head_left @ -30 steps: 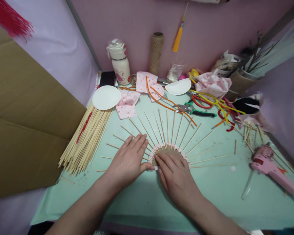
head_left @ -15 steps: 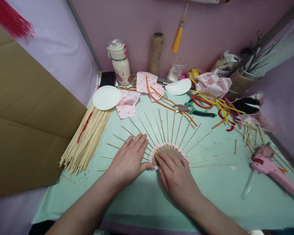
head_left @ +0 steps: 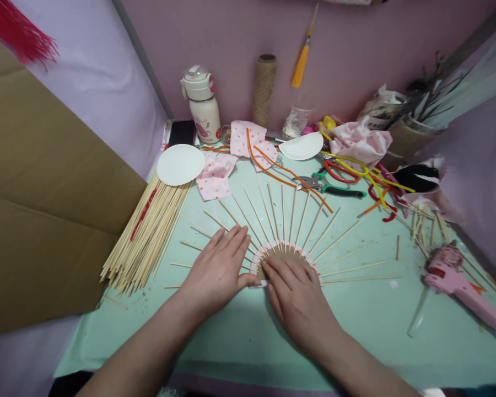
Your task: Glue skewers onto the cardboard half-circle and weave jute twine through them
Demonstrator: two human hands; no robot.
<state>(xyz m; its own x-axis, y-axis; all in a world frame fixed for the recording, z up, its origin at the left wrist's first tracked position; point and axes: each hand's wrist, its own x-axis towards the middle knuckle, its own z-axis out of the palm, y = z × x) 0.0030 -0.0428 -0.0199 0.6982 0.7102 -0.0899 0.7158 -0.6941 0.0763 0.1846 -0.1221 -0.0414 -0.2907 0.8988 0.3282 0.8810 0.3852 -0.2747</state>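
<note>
A fan of thin bamboo sticks (head_left: 291, 218) radiates from a brown half-disc with a pink rim (head_left: 287, 252) on the mint-green table (head_left: 367, 325). My left hand (head_left: 217, 270) lies flat, fingers stretched out, over the sticks on the fan's left side, its thumb touching the half-disc's lower left corner. My right hand (head_left: 300, 298) lies flat on the half-disc with its fingers pressing down. Neither hand grips anything that I can see.
A bundle of loose bamboo sticks (head_left: 146, 234) lies at the left under a white paper disc (head_left: 179, 164). Pliers (head_left: 330, 188), coloured pipe cleaners (head_left: 355, 171), pink cloth scraps (head_left: 231, 160), a bottle (head_left: 202, 107) and a twine spool (head_left: 263, 88) crowd the back. A pink glue gun (head_left: 458, 284) lies right. Cardboard (head_left: 45, 193) stands left.
</note>
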